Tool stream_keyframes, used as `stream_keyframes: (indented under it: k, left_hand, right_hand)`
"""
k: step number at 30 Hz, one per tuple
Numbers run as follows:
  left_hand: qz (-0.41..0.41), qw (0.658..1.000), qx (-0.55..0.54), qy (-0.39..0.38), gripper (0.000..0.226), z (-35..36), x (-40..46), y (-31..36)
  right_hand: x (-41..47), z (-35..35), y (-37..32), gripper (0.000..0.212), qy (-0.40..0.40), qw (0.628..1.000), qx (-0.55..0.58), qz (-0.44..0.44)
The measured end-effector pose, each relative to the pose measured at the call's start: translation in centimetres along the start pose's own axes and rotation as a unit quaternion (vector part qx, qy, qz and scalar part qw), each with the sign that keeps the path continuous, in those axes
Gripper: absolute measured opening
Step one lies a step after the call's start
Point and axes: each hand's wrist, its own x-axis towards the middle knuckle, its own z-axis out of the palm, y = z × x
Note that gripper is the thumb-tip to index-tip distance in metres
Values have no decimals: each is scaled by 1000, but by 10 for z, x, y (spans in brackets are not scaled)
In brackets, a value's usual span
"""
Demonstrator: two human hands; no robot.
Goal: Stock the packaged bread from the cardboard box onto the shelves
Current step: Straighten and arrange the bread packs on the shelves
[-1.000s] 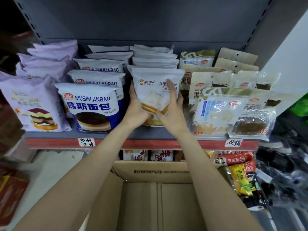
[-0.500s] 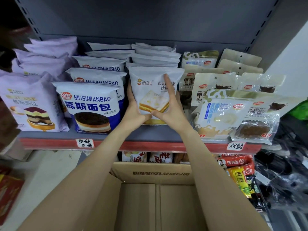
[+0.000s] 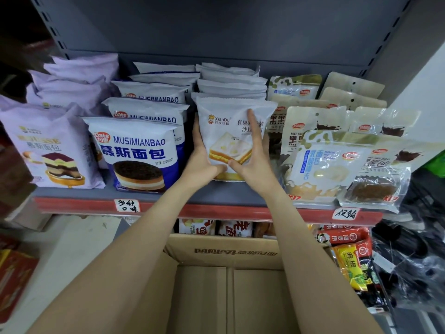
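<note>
A white sandwich bread pack [image 3: 226,131] stands upright on the grey shelf [image 3: 216,194], at the front of a row of the same white packs. My left hand [image 3: 201,160] clasps its left edge and bottom. My right hand [image 3: 252,155] lies flat on its front right, fingers spread upward. Below my arms sits the open cardboard box [image 3: 224,251]; the part of its inside that I can see holds no packs.
Blue-and-white mousse bread packs [image 3: 137,150] stand left of it, purple packs [image 3: 48,145] further left. Beige and clear bun packs [image 3: 332,165] crowd the right. A lower shelf holds red and yellow snack bags [image 3: 349,256]. A red price rail [image 3: 216,210] edges the shelf.
Both hands stay on the white pack. It has been straightened and pushed slightly back into its row; my view has shifted a little closer.
</note>
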Motion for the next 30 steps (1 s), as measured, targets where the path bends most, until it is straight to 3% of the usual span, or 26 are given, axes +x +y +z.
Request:
stream_keyframes:
  k: [6, 12, 16, 20, 22, 26, 30]
  left_hand:
    - [14, 998, 45, 30, 127, 5, -13, 3]
    - [-1, 995, 93, 24, 130, 6, -28, 6]
    - [-7, 995, 95, 36, 125, 6, -27, 4]
    - [-23, 997, 71, 24, 134, 4, -34, 9]
    - [-40, 997, 65, 24, 131, 2, -41, 17]
    - [-50, 998, 38, 10, 73, -10, -80, 56]
    - [-59, 998, -3, -14, 48, -37, -132, 87]
  right_hand:
    - [-15, 2, -3, 106, 15, 996, -86, -20]
    - [-25, -1, -4, 119, -52, 987, -153, -10]
    - [-21, -2, -5, 117, -40, 985, -167, -8]
    - [-34, 4, -10, 119, -34, 978, -205, 4]
    - [-45, 4, -18, 111, -44, 974, -222, 24]
    - [-78, -11, -59, 67, -50, 959, -277, -11]
    - [-113, -46, -109, 35, 0, 945, -324, -54]
